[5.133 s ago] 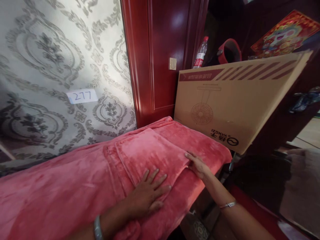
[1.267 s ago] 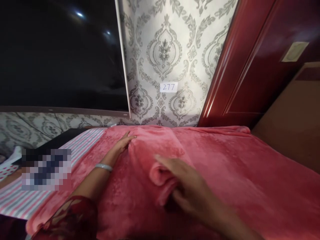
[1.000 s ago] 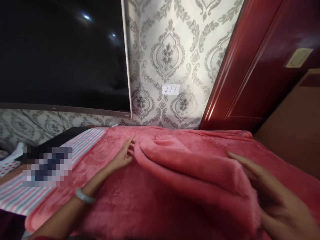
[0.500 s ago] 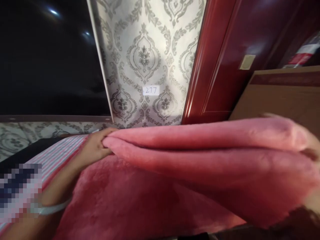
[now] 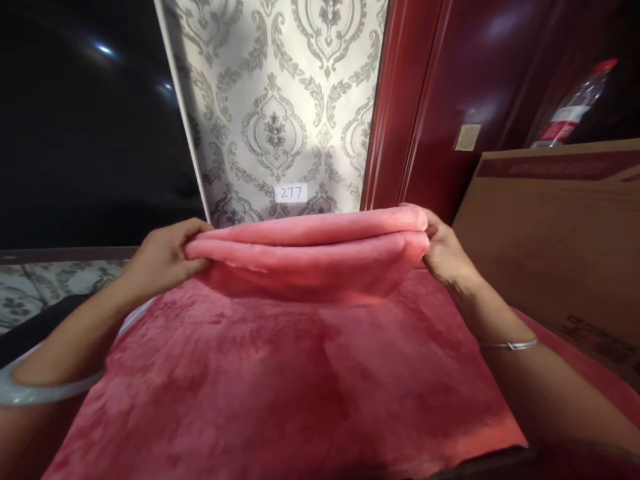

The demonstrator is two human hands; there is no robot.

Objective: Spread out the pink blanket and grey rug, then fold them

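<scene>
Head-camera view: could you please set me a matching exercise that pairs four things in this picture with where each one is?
Things:
1. blanket
2. paper label
3. cardboard box
4. plastic bottle

Places:
A. behind the box's top edge
B. on the patterned wallpaper
C. gripped at its fold by the left hand and the right hand
D. at the right, beside the right hand

Pairs: 1-C, 2-B, 3-D, 4-A

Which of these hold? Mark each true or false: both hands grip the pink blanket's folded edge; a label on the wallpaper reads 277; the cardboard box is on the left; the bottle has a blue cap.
1. Left hand and right hand grip the pink blanket: true.
2. The label reads 277: true.
3. False: the cardboard box stands on the right.
4. False: the bottle has a red cap.
</scene>
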